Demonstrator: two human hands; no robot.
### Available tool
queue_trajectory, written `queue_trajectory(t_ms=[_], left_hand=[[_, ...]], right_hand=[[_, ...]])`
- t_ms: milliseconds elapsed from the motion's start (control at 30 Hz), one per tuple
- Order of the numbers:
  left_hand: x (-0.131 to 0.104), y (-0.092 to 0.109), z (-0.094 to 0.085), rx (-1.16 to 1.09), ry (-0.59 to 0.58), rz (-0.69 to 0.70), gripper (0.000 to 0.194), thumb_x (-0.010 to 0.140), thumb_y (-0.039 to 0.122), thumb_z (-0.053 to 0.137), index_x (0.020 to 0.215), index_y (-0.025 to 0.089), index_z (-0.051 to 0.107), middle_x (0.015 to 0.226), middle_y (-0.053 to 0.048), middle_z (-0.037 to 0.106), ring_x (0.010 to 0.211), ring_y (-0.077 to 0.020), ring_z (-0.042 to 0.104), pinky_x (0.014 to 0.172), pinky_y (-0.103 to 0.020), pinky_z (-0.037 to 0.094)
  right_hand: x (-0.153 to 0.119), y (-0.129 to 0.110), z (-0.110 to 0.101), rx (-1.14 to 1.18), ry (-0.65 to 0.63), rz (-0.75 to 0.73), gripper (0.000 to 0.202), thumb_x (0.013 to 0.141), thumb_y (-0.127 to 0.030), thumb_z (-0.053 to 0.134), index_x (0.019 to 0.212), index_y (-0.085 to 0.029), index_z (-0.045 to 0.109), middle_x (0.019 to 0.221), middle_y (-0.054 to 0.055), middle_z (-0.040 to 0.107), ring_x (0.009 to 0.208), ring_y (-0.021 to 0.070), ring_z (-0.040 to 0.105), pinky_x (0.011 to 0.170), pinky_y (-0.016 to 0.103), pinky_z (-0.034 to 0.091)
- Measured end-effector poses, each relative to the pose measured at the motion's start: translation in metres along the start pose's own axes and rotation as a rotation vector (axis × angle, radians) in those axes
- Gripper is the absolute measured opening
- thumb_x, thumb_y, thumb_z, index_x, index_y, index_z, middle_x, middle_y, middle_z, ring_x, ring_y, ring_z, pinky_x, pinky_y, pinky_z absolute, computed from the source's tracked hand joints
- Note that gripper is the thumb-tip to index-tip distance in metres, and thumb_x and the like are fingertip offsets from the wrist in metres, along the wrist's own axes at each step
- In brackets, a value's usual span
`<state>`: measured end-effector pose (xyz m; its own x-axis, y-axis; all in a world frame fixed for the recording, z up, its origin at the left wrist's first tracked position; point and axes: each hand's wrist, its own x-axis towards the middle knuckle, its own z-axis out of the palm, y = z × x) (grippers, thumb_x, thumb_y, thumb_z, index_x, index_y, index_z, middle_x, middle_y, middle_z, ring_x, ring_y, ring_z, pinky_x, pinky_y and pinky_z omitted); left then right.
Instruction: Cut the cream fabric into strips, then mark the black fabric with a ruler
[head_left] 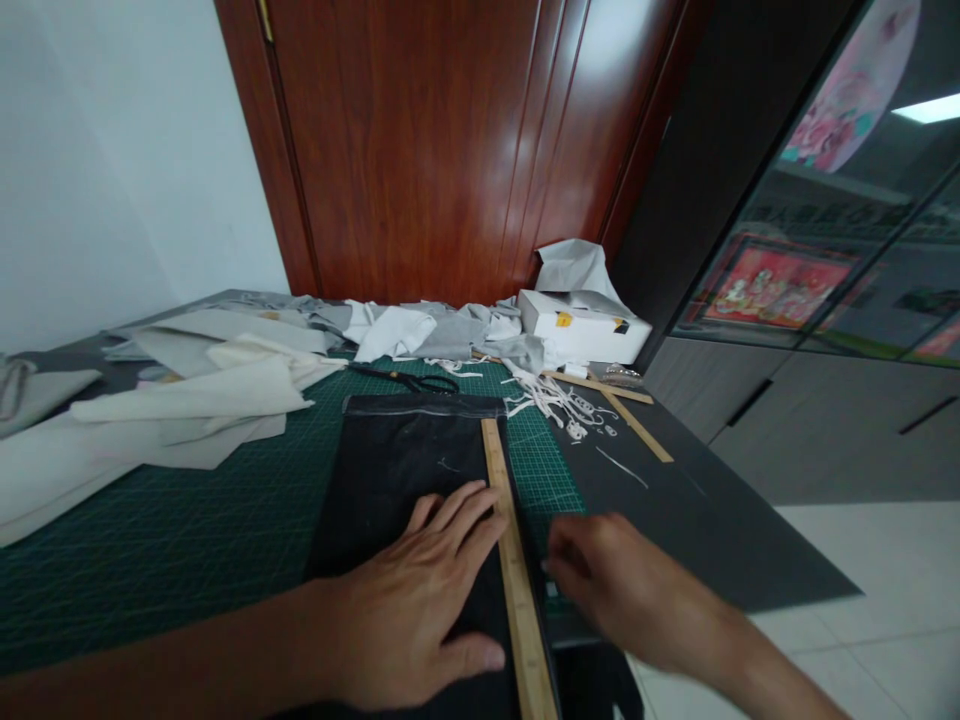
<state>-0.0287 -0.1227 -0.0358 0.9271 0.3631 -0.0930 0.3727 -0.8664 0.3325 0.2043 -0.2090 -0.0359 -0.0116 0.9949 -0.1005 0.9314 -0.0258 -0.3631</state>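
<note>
My left hand (427,575) lies flat with fingers stretched out on a piece of black fabric (409,460). Its fingertips touch the left edge of a wooden ruler (514,560), which runs lengthwise along the fabric's right side. The fabric's far end has a folded, stitched band. To the right of the ruler, just off the fabric's edge, my right hand (600,570) is closed in a pinch. A small pale tip shows at its fingers, too blurred to name. Under the fabric is a green cutting mat (247,530) with a grid.
Black scissors (409,380) lie beyond the fabric. Pale cloth pieces (187,390) spread at the left and back. White cord scraps (544,395), more wooden rulers (637,425) and a white box (585,328) are at the back right. The grey table's edge (795,555) slopes away right.
</note>
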Motion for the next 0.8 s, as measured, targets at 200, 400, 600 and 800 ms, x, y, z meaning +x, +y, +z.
queue_trajectory(t_ms=[200,400,600,800], left_hand=[[0.002,-0.008,0.005,0.019,-0.011,0.077,0.087,0.095,0.062,0.053,0.164,0.037,0.005,0.172,-0.014,-0.002,0.158,-0.0394,0.001,0.120,-0.075,0.011],[0.001,-0.009,0.003,-0.013,-0.040,0.077,0.084,0.096,0.065,0.050,0.164,0.037,0.011,0.170,-0.017,0.002,0.157,-0.0406,0.004,0.119,-0.076,0.007],[0.003,-0.013,0.001,-0.048,-0.073,0.081,0.082,0.096,0.065,0.050,0.164,0.038,0.012,0.170,-0.017,-0.001,0.156,-0.0418,0.004,0.116,-0.080,0.008],[0.005,-0.014,0.007,-0.049,-0.009,0.068,0.076,0.097,0.059,0.052,0.163,0.037,0.020,0.171,-0.015,0.006,0.157,-0.0416,0.010,0.117,-0.079,0.011]], right_hand=[[0.121,0.043,-0.047,-0.118,0.170,-0.080,0.037,0.101,-0.018,0.059,0.138,-0.016,0.058,0.105,0.009,0.074,0.093,0.0209,0.071,0.087,0.035,0.053],[0.203,0.060,-0.050,-0.196,0.073,-0.072,0.034,0.100,-0.033,0.066,0.130,-0.018,0.062,0.131,0.010,0.065,0.108,0.0261,0.068,0.090,0.047,0.059],[0.207,0.081,-0.059,-0.282,0.120,0.118,0.037,0.099,-0.033,0.068,0.130,-0.015,0.063,0.131,0.013,0.064,0.109,0.0265,0.068,0.090,0.046,0.058],[0.157,0.075,-0.065,-0.320,0.282,0.217,0.034,0.104,-0.030,0.059,0.132,-0.012,0.061,0.119,0.015,0.070,0.104,0.0276,0.070,0.090,0.045,0.056]])
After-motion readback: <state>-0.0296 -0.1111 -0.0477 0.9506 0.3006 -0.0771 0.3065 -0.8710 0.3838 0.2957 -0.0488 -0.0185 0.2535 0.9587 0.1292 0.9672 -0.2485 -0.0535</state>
